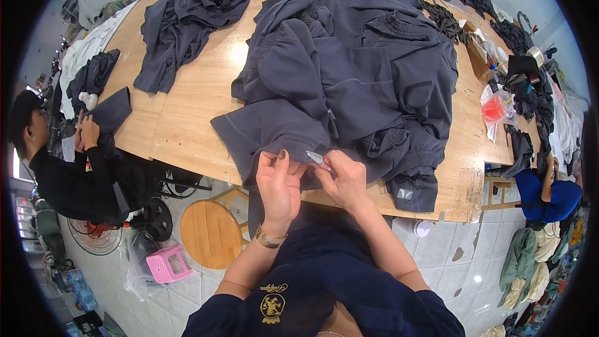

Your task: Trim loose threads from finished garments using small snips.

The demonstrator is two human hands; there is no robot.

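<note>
Both hands (pixel 312 181) on dark garment (pixel 281 131) at table edge (pixel 187 156)

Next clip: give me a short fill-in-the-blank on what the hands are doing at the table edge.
1. The right hand holds a small pair of ____ with metal blades.
2. The left hand pinches the edge of a dark ____ garment.
3. The garments lie on a ____ table.
4. On the floor beside the round stool stands a small ____ plastic stool.

Missing words: snips; grey; wooden; pink
</note>
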